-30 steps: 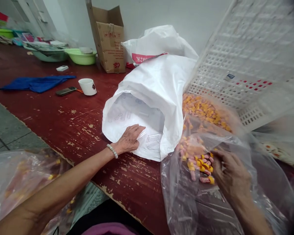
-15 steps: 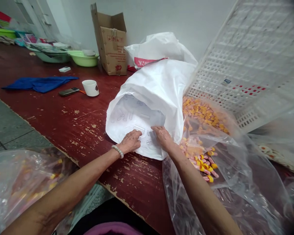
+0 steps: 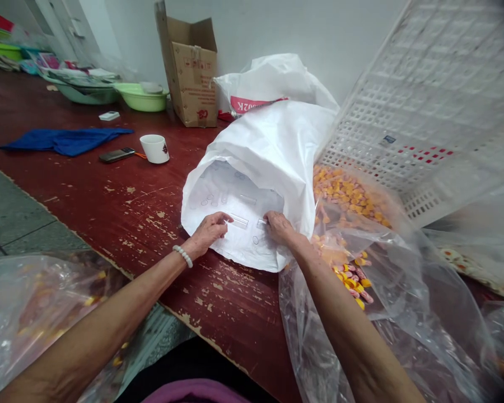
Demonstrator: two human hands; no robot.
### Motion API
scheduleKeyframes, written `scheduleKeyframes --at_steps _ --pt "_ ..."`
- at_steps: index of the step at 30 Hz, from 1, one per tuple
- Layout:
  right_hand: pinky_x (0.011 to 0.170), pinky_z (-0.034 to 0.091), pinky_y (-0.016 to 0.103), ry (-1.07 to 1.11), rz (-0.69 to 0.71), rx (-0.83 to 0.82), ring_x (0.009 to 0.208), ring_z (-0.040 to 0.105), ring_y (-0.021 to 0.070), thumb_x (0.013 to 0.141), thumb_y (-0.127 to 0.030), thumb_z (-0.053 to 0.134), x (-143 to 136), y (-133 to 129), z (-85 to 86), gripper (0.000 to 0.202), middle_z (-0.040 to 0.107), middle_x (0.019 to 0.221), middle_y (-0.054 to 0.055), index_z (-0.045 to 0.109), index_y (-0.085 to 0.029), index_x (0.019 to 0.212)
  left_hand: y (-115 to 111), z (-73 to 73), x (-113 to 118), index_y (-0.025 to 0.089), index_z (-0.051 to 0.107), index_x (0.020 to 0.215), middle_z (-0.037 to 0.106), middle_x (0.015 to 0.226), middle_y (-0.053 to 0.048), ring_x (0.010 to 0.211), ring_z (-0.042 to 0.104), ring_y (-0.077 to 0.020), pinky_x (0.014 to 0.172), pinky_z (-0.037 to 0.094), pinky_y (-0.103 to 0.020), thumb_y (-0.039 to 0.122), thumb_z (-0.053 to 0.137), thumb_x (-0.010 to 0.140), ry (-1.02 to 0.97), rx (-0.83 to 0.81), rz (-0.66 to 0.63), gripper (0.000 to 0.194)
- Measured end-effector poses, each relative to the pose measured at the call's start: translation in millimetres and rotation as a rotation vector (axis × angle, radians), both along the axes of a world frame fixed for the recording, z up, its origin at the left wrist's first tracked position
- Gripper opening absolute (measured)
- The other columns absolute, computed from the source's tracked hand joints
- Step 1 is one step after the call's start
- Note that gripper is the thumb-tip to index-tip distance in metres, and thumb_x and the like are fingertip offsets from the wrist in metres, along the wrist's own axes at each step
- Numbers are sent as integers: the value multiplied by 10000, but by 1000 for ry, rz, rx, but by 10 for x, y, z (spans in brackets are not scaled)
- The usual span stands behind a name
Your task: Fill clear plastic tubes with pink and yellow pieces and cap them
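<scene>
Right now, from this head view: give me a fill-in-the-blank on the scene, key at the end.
The left hand and right hand are at the mouth of a ____ sack.
The bead bracelet is on the ____ wrist.
The cardboard box stands with its top ____.
The cloth on the table is ____ in colour.
Missing words: white; left; open; blue.

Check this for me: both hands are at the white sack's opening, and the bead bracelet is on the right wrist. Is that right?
Not quite: the head view shows the bead bracelet on the left wrist, not the right. The rest is right: the left hand and the right hand are both at the opening of the white sack.
</scene>
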State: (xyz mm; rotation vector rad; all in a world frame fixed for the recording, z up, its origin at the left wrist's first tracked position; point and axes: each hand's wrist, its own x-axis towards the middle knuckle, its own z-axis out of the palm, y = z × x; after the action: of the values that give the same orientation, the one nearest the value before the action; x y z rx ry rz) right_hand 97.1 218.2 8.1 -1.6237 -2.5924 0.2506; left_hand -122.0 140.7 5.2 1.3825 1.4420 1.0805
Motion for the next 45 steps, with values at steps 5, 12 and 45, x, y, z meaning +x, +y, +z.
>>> scheduleKeyframes --at_steps 5,12,45 --pt "867 421 315 44 -77 67 1029 516 226 774 -30 392 -6 -89 130 476 459 1183 168 457 -110 1240 241 102 -3 170 673 898 571 927 -65 797 538 -176 734 433 -307 66 457 637 707 345 -59 354" --pt "857 396 350 33 151 -40 1020 482 251 688 -151 583 13 -303 114 320 550 1089 86 632 -220 996 625 21 185 184 686 836 641 911 -94 953 545 -255 860 388 -381 53 540 637 953 256 -286 280" --pt "764 455 281 1202 -127 -287 779 557 126 705 -312 647 -505 -535 -444 353 602 870 4 553 -193 1024 -55 -317 375 128 465 1190 605 1066 -100 885 599 -158 793 479 -303 76 590 560 -593 -56 27 644"
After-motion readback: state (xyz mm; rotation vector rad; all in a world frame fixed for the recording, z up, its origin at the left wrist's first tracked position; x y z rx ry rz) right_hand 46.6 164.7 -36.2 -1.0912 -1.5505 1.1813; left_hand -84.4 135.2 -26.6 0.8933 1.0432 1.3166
